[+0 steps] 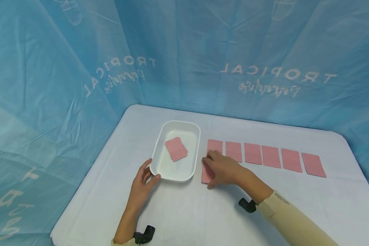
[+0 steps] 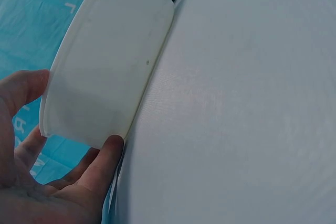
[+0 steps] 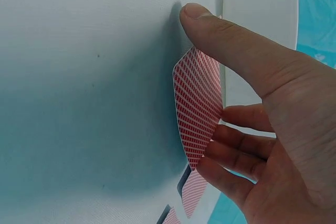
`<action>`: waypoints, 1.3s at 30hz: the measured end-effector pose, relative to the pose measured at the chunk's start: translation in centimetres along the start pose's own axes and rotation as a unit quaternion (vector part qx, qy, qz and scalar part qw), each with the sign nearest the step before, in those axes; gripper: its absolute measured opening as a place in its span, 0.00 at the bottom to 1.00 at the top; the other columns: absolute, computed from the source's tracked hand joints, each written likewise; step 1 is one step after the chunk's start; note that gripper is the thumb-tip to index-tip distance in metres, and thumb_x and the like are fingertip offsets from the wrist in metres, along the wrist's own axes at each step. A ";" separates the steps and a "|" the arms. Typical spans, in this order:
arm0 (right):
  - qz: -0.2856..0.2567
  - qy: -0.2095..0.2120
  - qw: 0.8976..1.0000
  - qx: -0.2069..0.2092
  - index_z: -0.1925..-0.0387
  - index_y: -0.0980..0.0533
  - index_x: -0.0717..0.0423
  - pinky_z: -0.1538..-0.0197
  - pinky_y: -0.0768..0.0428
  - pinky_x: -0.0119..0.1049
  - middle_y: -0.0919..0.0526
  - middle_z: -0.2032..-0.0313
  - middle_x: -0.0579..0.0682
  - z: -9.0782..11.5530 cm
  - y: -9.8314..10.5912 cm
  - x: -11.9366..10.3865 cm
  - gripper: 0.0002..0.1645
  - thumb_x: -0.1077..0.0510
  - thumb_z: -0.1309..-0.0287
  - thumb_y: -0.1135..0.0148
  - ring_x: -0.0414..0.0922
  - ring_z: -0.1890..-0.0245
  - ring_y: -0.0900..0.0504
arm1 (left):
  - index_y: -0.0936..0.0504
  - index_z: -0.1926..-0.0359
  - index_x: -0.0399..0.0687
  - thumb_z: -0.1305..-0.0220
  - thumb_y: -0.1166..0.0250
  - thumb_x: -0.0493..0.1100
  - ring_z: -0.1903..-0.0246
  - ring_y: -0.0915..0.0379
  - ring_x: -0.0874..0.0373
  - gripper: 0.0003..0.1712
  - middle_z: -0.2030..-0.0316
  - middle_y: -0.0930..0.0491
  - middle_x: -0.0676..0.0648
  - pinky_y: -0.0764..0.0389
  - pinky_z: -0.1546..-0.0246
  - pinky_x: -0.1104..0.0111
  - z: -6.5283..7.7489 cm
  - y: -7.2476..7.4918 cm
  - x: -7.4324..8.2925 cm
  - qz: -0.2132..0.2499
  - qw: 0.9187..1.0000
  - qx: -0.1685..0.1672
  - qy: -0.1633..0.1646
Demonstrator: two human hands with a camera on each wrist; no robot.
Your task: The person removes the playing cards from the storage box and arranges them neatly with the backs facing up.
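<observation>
The right hand [image 1: 225, 168] spans the near red-backed card [image 1: 207, 175], thumb at its near end and fingers bent about its far end; whether this is one card or a thin pile I cannot tell; it lies on the surface [image 1: 175, 215], just beside the white tray [image 1: 184, 170], nearer the left edge than the right; the left hand [image 1: 141, 188] holds the tray's near left corner; card backs [image 1: 176, 149] show inside; six cards in a row [image 1: 253, 153] run toward the right edge; the step seems to be taking hold; the next move likely calls for a firm pinch, then a level lift.
</observation>
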State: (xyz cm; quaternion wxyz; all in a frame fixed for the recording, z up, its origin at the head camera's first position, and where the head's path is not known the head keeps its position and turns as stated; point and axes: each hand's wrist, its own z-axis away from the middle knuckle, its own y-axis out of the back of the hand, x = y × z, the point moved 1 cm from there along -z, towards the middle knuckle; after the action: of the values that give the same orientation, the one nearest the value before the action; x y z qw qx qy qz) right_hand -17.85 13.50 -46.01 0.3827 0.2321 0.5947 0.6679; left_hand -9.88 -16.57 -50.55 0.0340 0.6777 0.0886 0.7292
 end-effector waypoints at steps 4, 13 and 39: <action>0.007 0.001 1.000 0.000 0.35 0.31 0.52 0.55 0.23 0.35 0.33 0.48 0.46 0.2 -0.1 0.0 0.59 0.31 0.69 0.22 0.42 0.49 0.36 | 0.38 0.31 0.67 0.38 0.32 0.49 0.37 0.37 0.53 0.37 0.38 0.32 0.48 0.29 0.43 0.53 -0.1 0.0 -0.2 0.000 1.000 0.003 -0.009; -0.012 0.005 1.000 0.006 0.35 0.32 0.51 0.54 0.23 0.37 0.32 0.46 0.46 0.9 -0.1 0.2 0.58 0.32 0.69 0.22 0.42 0.47 0.36 | 0.38 0.31 0.66 0.40 0.31 0.49 0.37 0.36 0.54 0.38 0.38 0.32 0.47 0.28 0.44 0.56 -0.1 -0.1 -0.1 0.007 1.000 0.001 -0.003; -0.032 0.068 0.986 0.148 0.40 0.28 0.50 0.49 0.25 0.35 0.27 0.47 0.43 -1.7 5.1 -0.8 0.28 0.46 0.40 0.37 0.41 0.46 0.30 | 0.41 0.30 0.70 0.37 0.33 0.50 0.36 0.37 0.54 0.38 0.37 0.34 0.47 0.28 0.49 0.75 0.4 -0.1 0.2 0.010 1.000 -0.009 0.002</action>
State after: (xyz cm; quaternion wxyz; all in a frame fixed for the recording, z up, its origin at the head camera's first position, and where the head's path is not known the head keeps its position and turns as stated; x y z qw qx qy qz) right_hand -19.88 11.78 -41.25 0.3240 0.2215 0.7185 0.5742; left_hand -9.52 -16.46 -50.37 0.0328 0.6766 0.0751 0.7318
